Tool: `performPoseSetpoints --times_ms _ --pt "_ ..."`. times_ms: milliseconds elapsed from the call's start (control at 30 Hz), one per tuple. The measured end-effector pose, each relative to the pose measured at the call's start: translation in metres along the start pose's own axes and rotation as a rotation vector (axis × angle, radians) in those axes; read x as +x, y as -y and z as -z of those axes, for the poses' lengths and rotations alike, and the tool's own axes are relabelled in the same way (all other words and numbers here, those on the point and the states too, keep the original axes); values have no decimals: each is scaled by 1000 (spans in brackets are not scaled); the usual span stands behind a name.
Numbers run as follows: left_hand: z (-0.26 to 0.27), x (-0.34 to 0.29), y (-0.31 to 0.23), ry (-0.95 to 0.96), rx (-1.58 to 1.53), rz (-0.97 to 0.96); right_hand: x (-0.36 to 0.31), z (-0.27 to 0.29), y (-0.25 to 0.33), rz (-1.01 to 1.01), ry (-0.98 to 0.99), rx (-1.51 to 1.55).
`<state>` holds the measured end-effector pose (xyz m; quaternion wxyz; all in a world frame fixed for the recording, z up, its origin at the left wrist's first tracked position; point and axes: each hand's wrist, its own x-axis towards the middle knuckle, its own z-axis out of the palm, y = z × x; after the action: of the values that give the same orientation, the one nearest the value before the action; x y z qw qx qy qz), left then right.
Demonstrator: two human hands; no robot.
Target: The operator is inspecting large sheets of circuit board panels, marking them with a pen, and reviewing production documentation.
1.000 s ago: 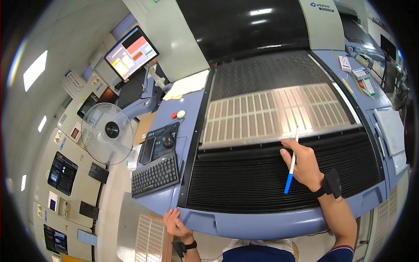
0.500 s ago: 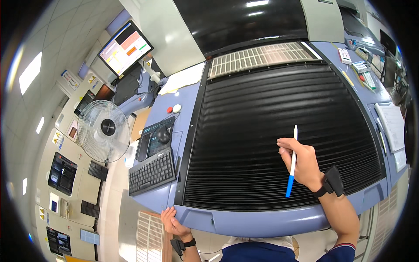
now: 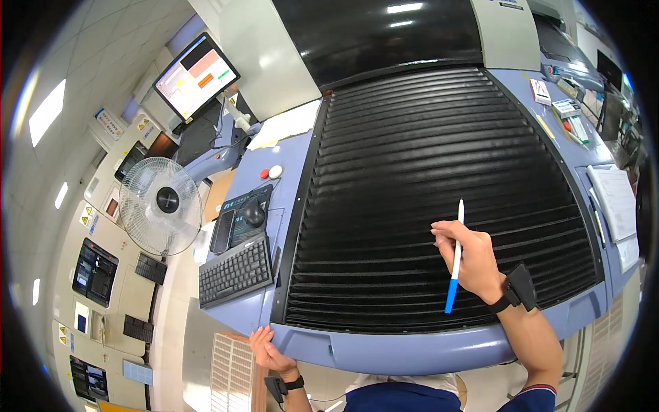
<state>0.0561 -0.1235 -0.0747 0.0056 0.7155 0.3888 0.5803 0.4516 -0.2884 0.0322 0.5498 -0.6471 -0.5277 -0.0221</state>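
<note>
A white pen with a blue end [image 3: 452,283] is held in my right hand [image 3: 473,261], pinched between thumb and fingers. Its white tip points away from me, over a black pleated bellows cover [image 3: 439,172] set in the blue-grey machine top. Down at the machine's front-left corner, my left hand [image 3: 270,351] rests beside the front edge [image 3: 384,349] with its fingers loosely apart and nothing in them. Both wrists wear black straps, each carrying a small black block.
To the left are a keyboard [image 3: 237,272], a mouse [image 3: 255,213], a monitor [image 3: 197,75] and a fan [image 3: 165,206]. Small boxes [image 3: 540,91] and a paper pad [image 3: 613,199] lie along the right side. A slatted panel [image 3: 231,371] stands below my left hand. A black glossy hood [image 3: 377,34] rises behind.
The pale grid panel at the back of the bellows is no longer in view, and the bellows now reaches the hood, its folds more evenly spread. My hands keep nearly the same places.
</note>
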Motion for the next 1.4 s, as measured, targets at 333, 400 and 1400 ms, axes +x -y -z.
performPoseSetpoints --times_ms 333,400,1400 --pt "1 1 2 12 3 -11 0 -2 -2 21 -10 12" --pt "1 1 2 14 8 -3 -1 -2 -4 17 -9 15" --pt "1 0 3 13 2 -21 0 -3 -2 29 -32 18"
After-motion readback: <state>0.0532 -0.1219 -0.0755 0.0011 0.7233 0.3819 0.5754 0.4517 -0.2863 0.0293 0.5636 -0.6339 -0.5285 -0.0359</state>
